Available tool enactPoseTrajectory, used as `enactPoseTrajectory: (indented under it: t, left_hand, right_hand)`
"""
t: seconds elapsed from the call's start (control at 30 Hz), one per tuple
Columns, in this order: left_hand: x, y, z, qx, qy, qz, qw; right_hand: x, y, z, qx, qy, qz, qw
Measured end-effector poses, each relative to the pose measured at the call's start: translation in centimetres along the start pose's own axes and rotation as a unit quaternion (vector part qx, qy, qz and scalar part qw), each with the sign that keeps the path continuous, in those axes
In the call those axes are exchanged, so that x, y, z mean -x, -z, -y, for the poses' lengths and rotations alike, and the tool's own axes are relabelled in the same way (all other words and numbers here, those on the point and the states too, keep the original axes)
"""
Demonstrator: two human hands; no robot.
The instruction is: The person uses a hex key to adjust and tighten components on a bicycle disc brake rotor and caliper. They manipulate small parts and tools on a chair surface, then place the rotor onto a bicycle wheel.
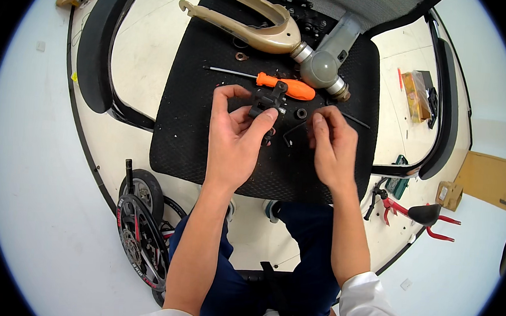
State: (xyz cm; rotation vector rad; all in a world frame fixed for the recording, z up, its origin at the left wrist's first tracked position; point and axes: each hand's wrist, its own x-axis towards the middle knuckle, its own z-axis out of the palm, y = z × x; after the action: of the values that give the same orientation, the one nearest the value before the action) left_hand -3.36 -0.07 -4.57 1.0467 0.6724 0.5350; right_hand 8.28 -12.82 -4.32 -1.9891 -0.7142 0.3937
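My left hand grips a black metal part with a bolt, which looks like a bicycle brake caliper, between thumb and fingers above a black chair seat. To its right, my right hand is closed in a pinch, and what the fingertips hold is hidden. A thin black L-shaped hex key reaches toward those fingertips; I cannot tell whether they touch it. An orange-handled screwdriver lies just beyond the caliper. Between the hands sits a small black round nut or bushing.
A beige fork joined to a grey tube lies across the seat's far side, near a copper-coloured washer. Armrests rise on both sides. Wheels stand at lower left; a red frame part lies right.
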Motion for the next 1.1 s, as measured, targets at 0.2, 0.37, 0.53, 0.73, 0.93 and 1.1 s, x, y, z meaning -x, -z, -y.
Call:
enactPoseTrajectory:
  t: [0.2, 0.37, 0.53, 0.73, 0.93, 1.1]
  left_hand:
    - [-0.3, 0.7, -0.2, -0.024, 0.017, -0.024, 0.999]
    - [-0.1, 1.3, 0.0, -0.097, -0.006, -0.056, 0.994]
    - [0.6, 2.2, 1.1, -0.332, -0.082, -0.07, 0.937]
    - [1.5, 2.2, 0.4, -0.521, -0.206, -0.077, 0.825]
    - [2.3, 1.1, 0.8, -0.579, -0.19, -0.077, 0.789]
    - [1.9, 0.6, 0.7, -0.602, -0.184, -0.051, 0.775]
  right_hand:
    - [-0.2, 1.4, -1.2, 0.164, 0.136, 0.123, 0.969]
    - [-0.1, 0.2, -0.9, 0.224, 0.139, 0.138, 0.955]
    - [-0.3, 0.1, 0.1, 0.104, 0.122, 0.074, 0.984]
    - [-0.2, 0.4, -0.5, -0.084, 0.01, -0.014, 0.996]
    - [-0.4, 0.9, -1.9, -0.033, 0.011, 0.024, 0.999]
    - [-0.2, 1.1, -1.6, -0.034, 0.001, 0.052, 0.998]
